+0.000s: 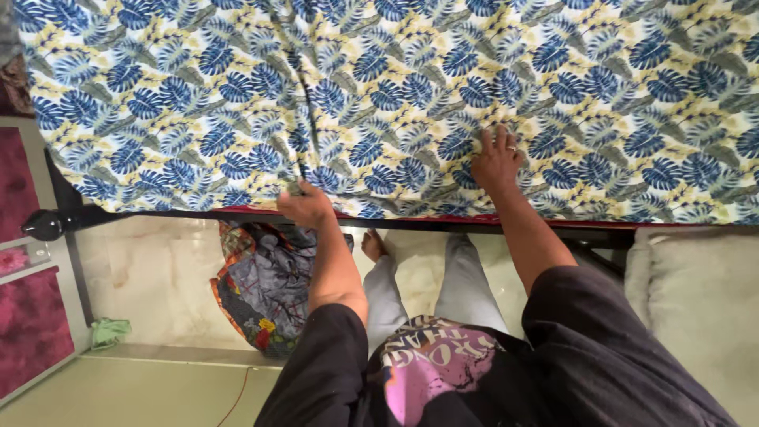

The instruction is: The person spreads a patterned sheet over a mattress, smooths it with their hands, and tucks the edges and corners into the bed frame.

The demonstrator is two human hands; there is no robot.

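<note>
Sheet (395, 95) | left hand (304, 204) pinches edge — right hand (496, 162) flat, open | keep your pull even, press creases outward.

Leaf-print bedsheet (379, 87) spread over bed, filling the twelve o'clock half. Right hand (496, 162) flat on sheet, fingers spread, at one o'clock. Left hand (307, 204) at bed edge, closed, possibly pinching the sheet hem. Crumpled patterned cloth (265, 289) on floor at seven o'clock.

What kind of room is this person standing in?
Most likely a bedroom at home: a leaf-print bedsheet is spread over a bed, a pale pillow lies beside it, and a crumpled patterned cloth sits on the marble floor.
</note>
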